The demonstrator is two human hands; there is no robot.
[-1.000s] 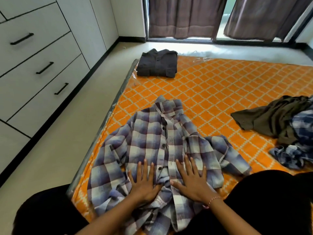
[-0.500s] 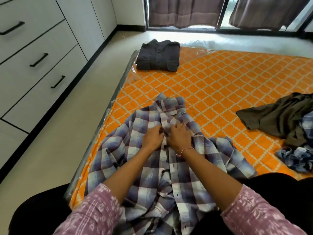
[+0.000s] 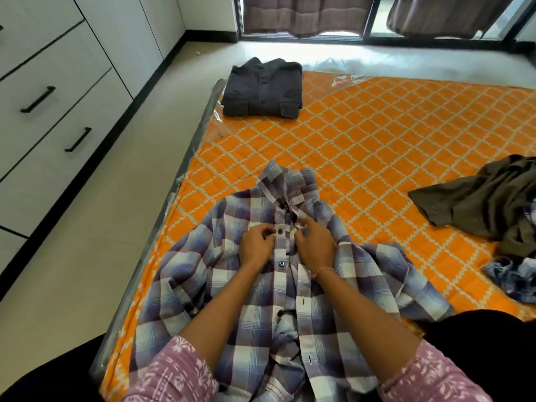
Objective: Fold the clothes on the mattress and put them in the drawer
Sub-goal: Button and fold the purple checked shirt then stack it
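Note:
A blue and white plaid shirt (image 3: 255, 309) lies face up on the orange patterned mattress (image 3: 362, 146), collar pointing away from me. My left hand (image 3: 256, 246) pinches the button strip beside a button near the chest. My right hand (image 3: 314, 245) pinches the opposite front edge of the shirt just right of that button. A folded dark grey shirt (image 3: 262, 88) sits at the mattress's far left corner. White drawers with black handles (image 3: 78, 139) line the left wall, all closed.
A crumpled olive garment (image 3: 490, 204) and a blue patterned garment (image 3: 519, 280) lie in a heap at the mattress's right edge. Bare beige floor (image 3: 95, 242) runs between the mattress and the drawers. Brown curtains (image 3: 307, 14) hang over the window at the back.
Both hands left the shirt's lower front, where they pressed flat, and moved up to the chest. They now pinch the two front edges around a button.

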